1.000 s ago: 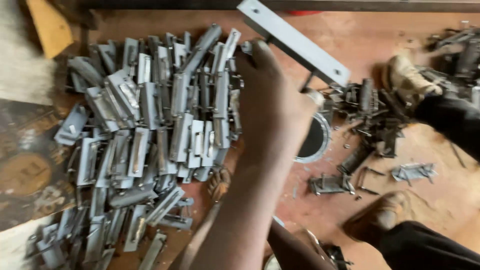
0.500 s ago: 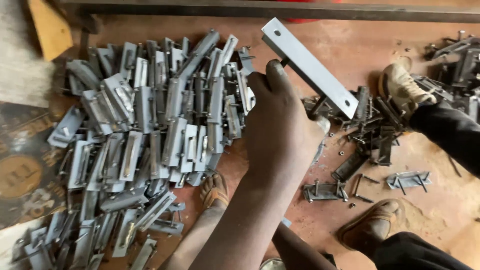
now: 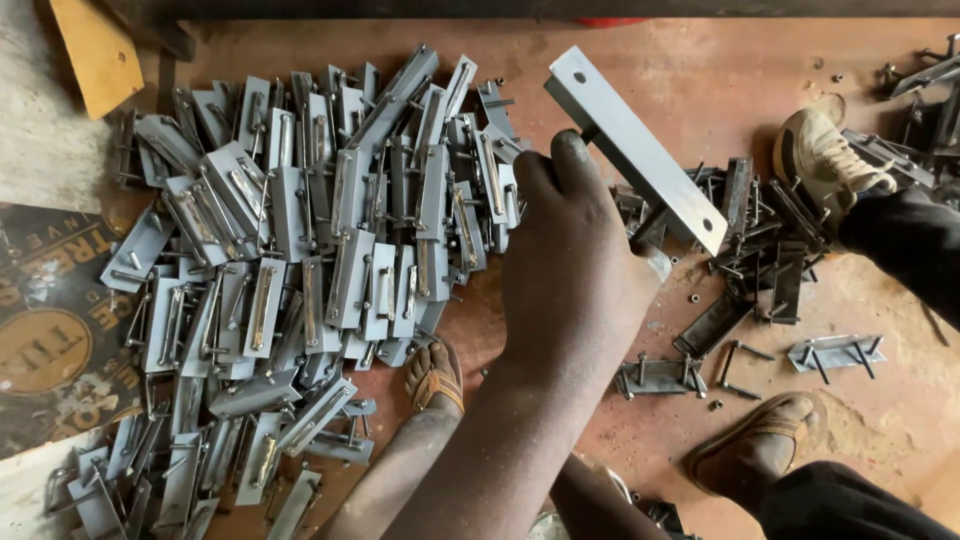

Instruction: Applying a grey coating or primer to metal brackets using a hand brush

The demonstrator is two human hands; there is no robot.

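Note:
My left hand (image 3: 575,270) reaches in from the bottom middle, its back toward the camera. It is closed on a long flat grey metal plate (image 3: 640,150) with a hole near each end, held tilted above the floor, with a dark bolt stub under the fingers. To its left lies a big heap of grey metal clamp brackets (image 3: 300,260) with bolts. My right forearm (image 3: 600,500) shows below the left arm, with its hand hidden. My sandalled foot (image 3: 435,375) rests by the heap's edge.
Loose brackets and bolts (image 3: 740,250) are scattered to the right on the reddish floor (image 3: 720,90). Another person's shoe (image 3: 825,150) and sandalled foot (image 3: 750,455), in dark trousers, stand at the right. At the top left lies a yellow wooden piece (image 3: 95,50), and at the left a printed mat (image 3: 45,330).
My left hand has carried the metal plate a little rightwards and downwards, away from the heap's top edge. The heap and the other person's feet stay put.

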